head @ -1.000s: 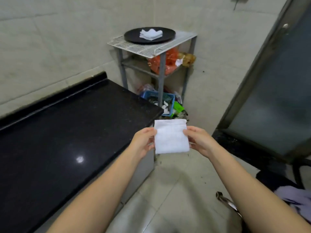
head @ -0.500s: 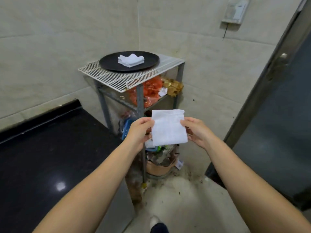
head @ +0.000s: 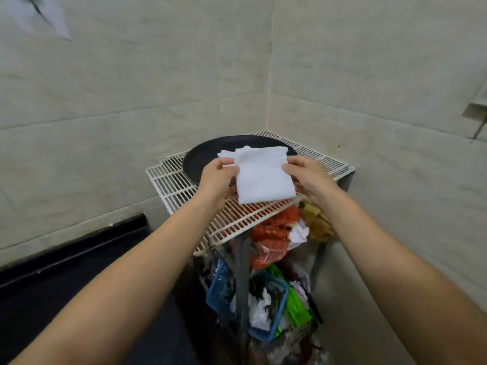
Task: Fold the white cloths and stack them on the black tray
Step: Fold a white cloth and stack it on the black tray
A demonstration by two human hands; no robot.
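I hold a folded white cloth (head: 263, 177) by its two side edges, my left hand (head: 217, 175) on its left and my right hand (head: 305, 175) on its right. The cloth hangs flat over the near rim of the round black tray (head: 195, 160), which sits on a white wire rack (head: 168, 183). Another folded white cloth (head: 226, 153) lies on the tray; only its left corner shows behind the held one. Most of the tray is hidden by the cloth and my hands.
The rack stands in the corner of tiled walls. Under it lie orange bags (head: 274, 233), a blue basket (head: 266, 306) of clutter and a green item (head: 296, 304). A black countertop (head: 39, 280) runs along the lower left.
I have walked up to the rack with the cloth still held in both hands; the tray, earlier far off, is now right under the cloth.
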